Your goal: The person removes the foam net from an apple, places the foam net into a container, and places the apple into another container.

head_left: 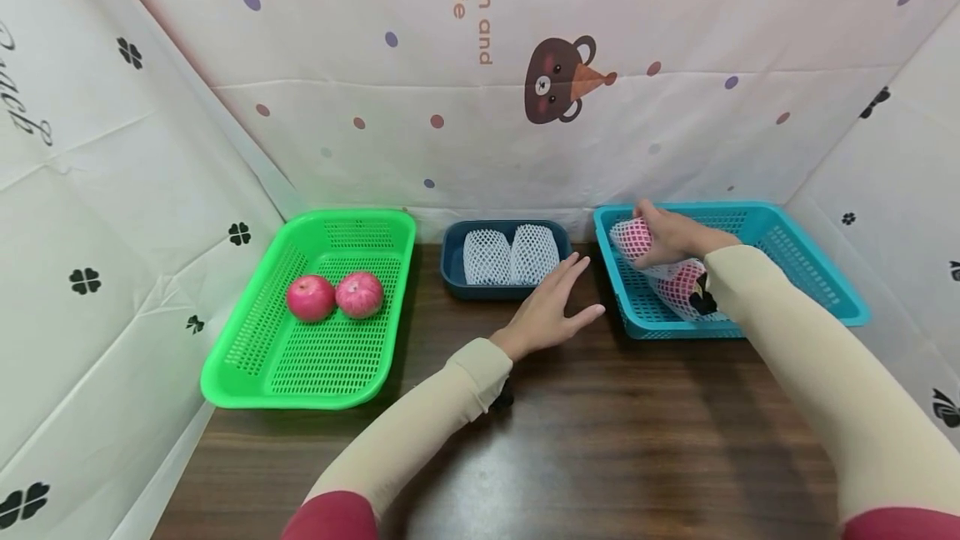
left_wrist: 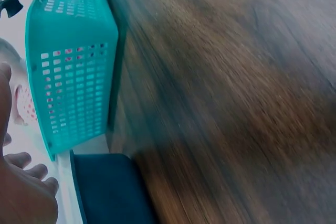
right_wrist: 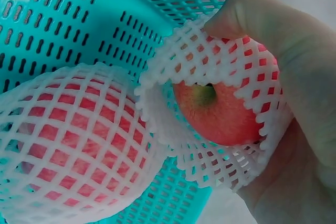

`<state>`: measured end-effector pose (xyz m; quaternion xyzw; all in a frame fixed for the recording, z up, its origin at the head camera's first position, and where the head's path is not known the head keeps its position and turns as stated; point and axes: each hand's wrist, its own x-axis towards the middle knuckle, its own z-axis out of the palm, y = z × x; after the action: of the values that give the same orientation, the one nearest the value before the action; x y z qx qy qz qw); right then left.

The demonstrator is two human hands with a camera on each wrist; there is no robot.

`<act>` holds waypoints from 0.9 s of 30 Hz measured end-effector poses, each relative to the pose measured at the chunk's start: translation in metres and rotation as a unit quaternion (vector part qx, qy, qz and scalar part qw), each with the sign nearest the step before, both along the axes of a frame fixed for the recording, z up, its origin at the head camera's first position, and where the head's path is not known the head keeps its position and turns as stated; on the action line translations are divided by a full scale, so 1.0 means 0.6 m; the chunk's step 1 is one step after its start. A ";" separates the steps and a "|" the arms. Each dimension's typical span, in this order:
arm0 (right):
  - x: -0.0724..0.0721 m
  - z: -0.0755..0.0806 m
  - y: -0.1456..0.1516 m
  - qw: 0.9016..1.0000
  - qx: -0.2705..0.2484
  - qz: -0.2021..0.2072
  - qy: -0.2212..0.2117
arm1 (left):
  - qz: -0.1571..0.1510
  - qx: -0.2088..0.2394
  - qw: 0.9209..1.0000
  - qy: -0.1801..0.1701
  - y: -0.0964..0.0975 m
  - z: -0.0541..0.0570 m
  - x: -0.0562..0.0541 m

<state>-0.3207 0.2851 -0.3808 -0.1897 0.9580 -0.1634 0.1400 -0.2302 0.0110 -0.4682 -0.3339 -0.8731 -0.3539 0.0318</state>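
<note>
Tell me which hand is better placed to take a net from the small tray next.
Probably the left hand: it is empty and right by the tray of nets. The right hand grips a netted apple at the blue basket.

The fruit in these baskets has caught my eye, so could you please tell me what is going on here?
A person's right hand grips a netted apple in the blue basket, next to another netted apple. Their left hand, holding nothing, is near the dark tray, where white foam nets lie. Two bare apples sit together in the green basket.
</note>
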 end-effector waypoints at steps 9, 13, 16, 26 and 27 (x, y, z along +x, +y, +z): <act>0.002 0.002 0.009 1.000 0.013 0.003 0.008 | 0.008 0.020 1.000 0.002 -0.022 0.002 -0.002; 0.002 0.001 0.012 1.000 0.025 0.009 0.009 | 0.013 0.029 0.999 -0.003 -0.028 0.003 -0.002; 0.002 0.000 0.014 0.999 0.028 0.017 0.016 | 0.018 0.034 0.999 -0.008 -0.033 0.003 -0.002; 0.009 0.007 0.011 0.998 0.025 0.029 0.046 | 0.039 0.059 0.997 0.018 -0.053 -0.004 0.000; 0.011 0.008 0.010 0.998 0.025 0.029 0.047 | 0.040 0.061 0.997 0.021 -0.055 -0.005 0.000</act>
<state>-0.3141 0.2911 -0.3758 -0.2214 0.9613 -0.1267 0.1044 -0.2303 -0.0222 -0.4710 -0.3031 -0.8617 -0.3982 0.0844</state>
